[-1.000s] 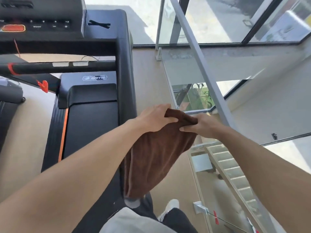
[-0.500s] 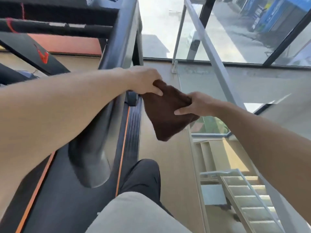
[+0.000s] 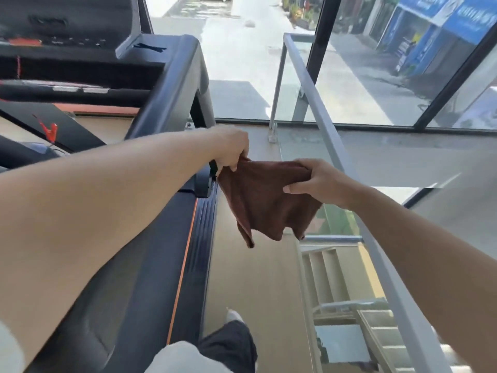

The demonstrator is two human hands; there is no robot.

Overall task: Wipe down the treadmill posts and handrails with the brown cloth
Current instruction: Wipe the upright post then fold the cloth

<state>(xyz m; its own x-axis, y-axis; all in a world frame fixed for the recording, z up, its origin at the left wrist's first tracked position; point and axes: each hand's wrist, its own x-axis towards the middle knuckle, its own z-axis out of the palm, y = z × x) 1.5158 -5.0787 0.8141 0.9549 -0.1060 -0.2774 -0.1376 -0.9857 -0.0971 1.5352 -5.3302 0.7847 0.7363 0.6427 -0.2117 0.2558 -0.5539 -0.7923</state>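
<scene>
We have one view only, from a wide-angle camera worn on the head. It looks forward and steeply down along both forearms, close enough that they fill the lower corners. The treadmill [image 3: 172,84] sits at our left, a grey railing [image 3: 336,146] runs down our right, and straight lines bow toward the frame edges. Windows lie ahead.

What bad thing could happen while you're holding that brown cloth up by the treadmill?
Two things, maybe. The brown cloth is only gripped along its top edge by the left hand and the right hand, so a loose grip could let it drop to the floor. Its hanging corners also dangle close to the treadmill post base, where they might snag. And the glass railing beside the stairwell is near the right arm, so a wide swing could bump it.
</scene>
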